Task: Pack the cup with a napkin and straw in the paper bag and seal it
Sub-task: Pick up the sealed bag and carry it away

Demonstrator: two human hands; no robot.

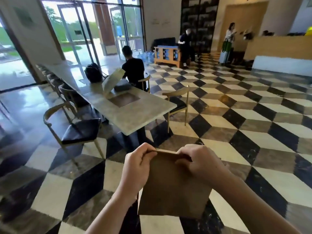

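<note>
A brown paper bag [173, 188] hangs flat in front of me above the checkered floor. My left hand [137, 168] pinches the bag's top edge at its left corner. My right hand [200, 163] grips the top edge at the right corner, fingers curled over it. The bag's mouth looks folded or pressed together between the two hands. No cup, napkin or straw shows in this view; what is inside the bag is hidden.
A long stone table [133, 110] stands ahead with chairs [79, 130] on both sides. A person in black [133, 70] sits at its far end beside a backpack [93, 72]. Other people stand near a counter [276, 48] at the back right.
</note>
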